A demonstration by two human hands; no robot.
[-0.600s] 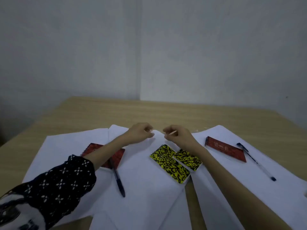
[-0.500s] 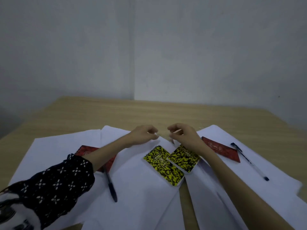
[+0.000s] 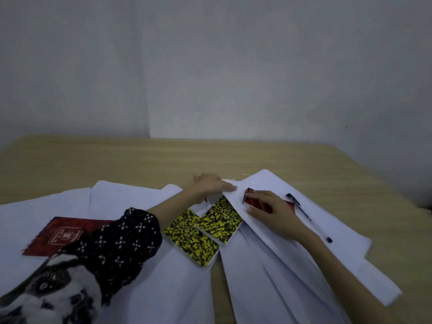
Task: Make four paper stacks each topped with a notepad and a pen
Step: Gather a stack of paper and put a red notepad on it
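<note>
The wooden bench (image 3: 140, 160) is filling the middle of the frame, its far half bare and its near half carrying loose white paper sheets (image 3: 131, 202) that are overlapping in a rough fan from the left edge to the lower right, so distinct stacks are not yet showing. The right-hand sheets (image 3: 292, 265) are lying skewed, one corner reaching toward the upper centre, and this looks like the pile being worked on. At the lower left a patterned dark sleeve (image 3: 121, 242) is partly covering a larger red notepad (image 3: 63, 235) lying flat on the paper. In the centre two yellow-and-black notepads (image 3: 210, 228) are resting side by side and slightly overlapping, seemingly parked there until piles are ready for them. The left hand (image 3: 210, 185) is reaching across above them, fingers together and pressing or pinching the top edge of a sheet, probably to steady or lift it; whether it is truly clamped on the paper cannot be told. The right hand (image 3: 273, 211) is lying flat with fingers spread over a small red spiral notepad (image 3: 251, 198), apparently holding it down or sliding it into position on the right pile. Just right of it a blue pen (image 3: 308, 217) is lying diagonally on the same sheets, near the notepad.
</note>
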